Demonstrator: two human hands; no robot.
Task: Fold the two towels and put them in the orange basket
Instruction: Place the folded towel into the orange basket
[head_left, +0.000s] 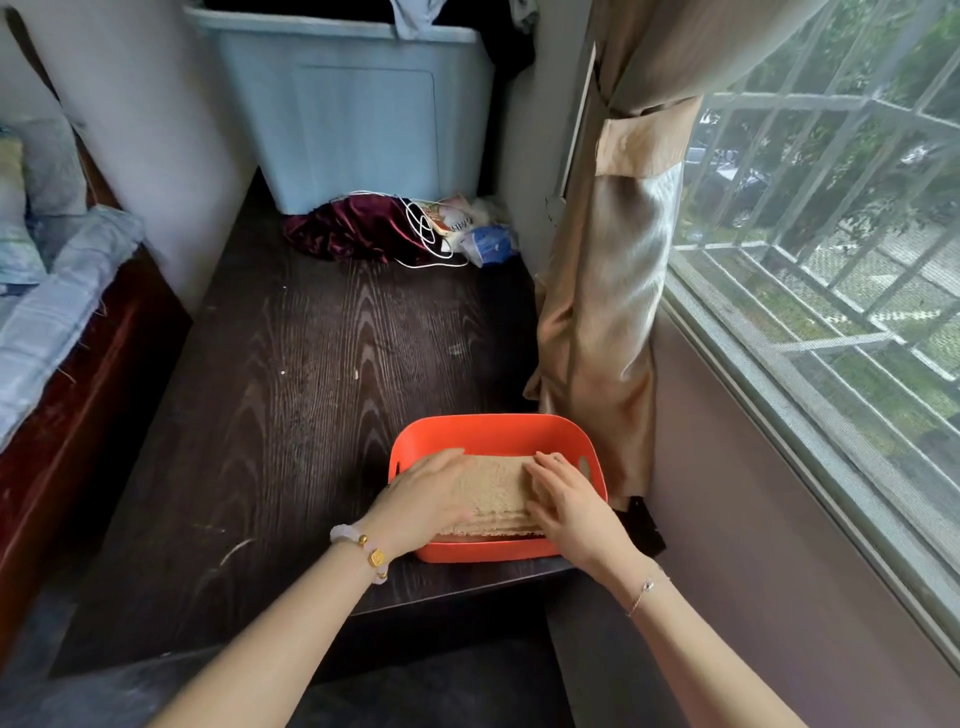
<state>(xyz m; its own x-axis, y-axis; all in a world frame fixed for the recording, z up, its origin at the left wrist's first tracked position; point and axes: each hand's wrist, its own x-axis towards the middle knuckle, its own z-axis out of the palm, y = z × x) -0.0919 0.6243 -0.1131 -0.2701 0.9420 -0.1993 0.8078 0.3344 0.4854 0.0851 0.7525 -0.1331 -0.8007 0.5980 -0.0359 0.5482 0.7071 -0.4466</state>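
Note:
An orange basket stands on the dark wooden table near its front right corner. Inside it lies a folded beige towel, with layered edges showing along its near side. My left hand lies flat on the towel's left part, fingers straight. My right hand presses on the towel's right part, fingers also straight. Whether a second towel lies under the top one I cannot tell.
The dark table stretches away from me. At its far end stand a pale blue bin, a maroon cloth, a white cable and packets. A beige curtain hangs right of the basket; a bed is left.

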